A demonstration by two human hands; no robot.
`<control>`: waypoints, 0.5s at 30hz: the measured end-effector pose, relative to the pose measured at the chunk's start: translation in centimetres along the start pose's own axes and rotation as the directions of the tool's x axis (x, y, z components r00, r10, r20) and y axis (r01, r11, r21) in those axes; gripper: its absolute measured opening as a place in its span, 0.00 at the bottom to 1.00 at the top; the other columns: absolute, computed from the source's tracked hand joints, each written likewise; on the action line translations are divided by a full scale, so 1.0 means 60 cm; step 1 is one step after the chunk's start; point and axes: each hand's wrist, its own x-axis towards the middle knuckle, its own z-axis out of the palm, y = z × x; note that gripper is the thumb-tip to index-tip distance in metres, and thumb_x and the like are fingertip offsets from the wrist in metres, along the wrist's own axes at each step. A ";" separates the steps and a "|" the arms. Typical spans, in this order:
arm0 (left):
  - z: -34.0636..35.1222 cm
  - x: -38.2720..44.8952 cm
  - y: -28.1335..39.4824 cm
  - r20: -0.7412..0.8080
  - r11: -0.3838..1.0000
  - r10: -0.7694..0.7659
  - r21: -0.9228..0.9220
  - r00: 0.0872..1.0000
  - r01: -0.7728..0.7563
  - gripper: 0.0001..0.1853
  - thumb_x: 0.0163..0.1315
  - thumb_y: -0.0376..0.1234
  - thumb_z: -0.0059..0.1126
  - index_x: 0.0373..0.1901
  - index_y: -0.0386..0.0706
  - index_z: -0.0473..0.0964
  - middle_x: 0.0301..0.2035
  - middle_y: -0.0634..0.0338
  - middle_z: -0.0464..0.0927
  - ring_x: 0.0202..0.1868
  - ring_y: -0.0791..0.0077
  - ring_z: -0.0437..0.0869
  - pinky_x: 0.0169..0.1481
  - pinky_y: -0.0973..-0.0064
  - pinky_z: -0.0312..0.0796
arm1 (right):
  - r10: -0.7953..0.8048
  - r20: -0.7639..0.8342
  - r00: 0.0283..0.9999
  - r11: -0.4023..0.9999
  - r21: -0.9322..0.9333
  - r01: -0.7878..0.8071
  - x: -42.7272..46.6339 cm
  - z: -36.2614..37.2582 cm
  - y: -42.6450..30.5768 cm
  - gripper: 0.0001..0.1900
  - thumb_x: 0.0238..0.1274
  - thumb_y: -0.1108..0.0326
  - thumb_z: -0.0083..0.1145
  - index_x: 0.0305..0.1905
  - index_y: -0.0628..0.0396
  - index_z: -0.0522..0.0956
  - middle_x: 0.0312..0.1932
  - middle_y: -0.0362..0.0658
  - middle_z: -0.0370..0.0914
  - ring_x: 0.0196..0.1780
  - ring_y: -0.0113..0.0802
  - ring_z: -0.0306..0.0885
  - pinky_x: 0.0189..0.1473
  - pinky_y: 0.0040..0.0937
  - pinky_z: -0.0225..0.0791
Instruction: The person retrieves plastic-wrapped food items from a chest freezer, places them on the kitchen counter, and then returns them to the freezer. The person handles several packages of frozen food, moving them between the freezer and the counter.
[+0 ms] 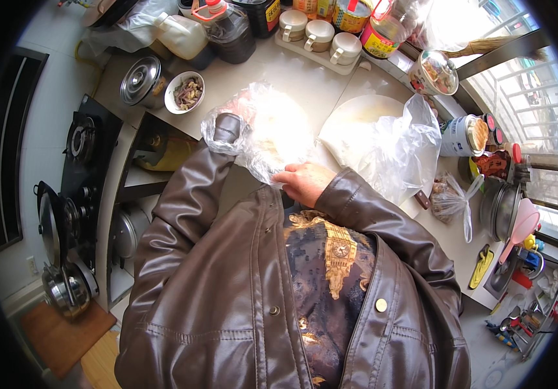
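A clear plastic bag (254, 160) lies in front of me on the counter, its pale contents washed out by glare. My left hand (240, 104) is inside the bag, and its fingers are blurred by plastic and bright light. At the bag's near edge, my right hand (305, 182) pinches the plastic between thumb and fingers. To the right, a second clear plastic bag (395, 146) with white contents rests partly over a pale round board (369, 104). A brown knife handle (422, 199) sticks out beneath that bag.
A bowl of cut food (186, 93) and a lidded steel pot (141, 80) stand at the left. Lidded seasoning jars (319, 35) and a dark jug (230, 36) line the back. A tied bag (451, 197) lies at right. The gas stove (82, 141) is far left.
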 end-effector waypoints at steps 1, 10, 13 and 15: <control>-0.008 0.014 -0.001 -0.041 0.998 0.018 -0.064 0.999 -0.021 0.11 0.59 0.29 0.52 0.43 0.38 0.71 0.38 0.57 0.76 0.41 0.70 0.78 0.48 0.76 0.71 | 0.007 0.008 1.000 1.000 -0.001 -0.007 -0.001 -0.004 -0.003 0.13 0.51 0.72 0.54 0.44 0.53 0.77 0.31 0.47 0.74 0.36 0.48 0.75 0.39 0.40 0.70; -0.112 0.076 -0.007 -0.600 0.930 -0.079 -0.333 0.796 -0.159 0.09 0.52 0.32 0.65 0.32 0.38 0.78 0.31 0.59 0.80 0.36 0.71 0.80 0.43 0.77 0.73 | -0.013 -0.036 0.999 1.000 0.025 0.014 -0.021 -0.078 -0.043 0.13 0.49 0.75 0.54 0.43 0.52 0.77 0.29 0.47 0.73 0.33 0.47 0.75 0.35 0.41 0.68; -0.162 0.072 0.030 -0.607 0.923 -0.024 -0.319 0.794 -0.216 0.07 0.52 0.33 0.64 0.30 0.40 0.81 0.31 0.59 0.80 0.36 0.69 0.80 0.43 0.73 0.72 | 0.012 -0.028 1.000 1.000 0.005 -0.012 -0.033 -0.114 -0.062 0.13 0.49 0.74 0.55 0.43 0.52 0.76 0.29 0.46 0.73 0.33 0.46 0.75 0.35 0.39 0.68; -0.167 0.071 0.044 -0.594 0.905 -0.061 -0.372 0.802 -0.207 0.06 0.52 0.32 0.63 0.30 0.40 0.81 0.30 0.59 0.80 0.36 0.69 0.80 0.43 0.73 0.71 | 0.048 -0.004 0.999 0.999 0.001 -0.048 -0.037 -0.126 -0.069 0.14 0.49 0.74 0.56 0.43 0.52 0.76 0.30 0.46 0.73 0.35 0.45 0.75 0.37 0.38 0.68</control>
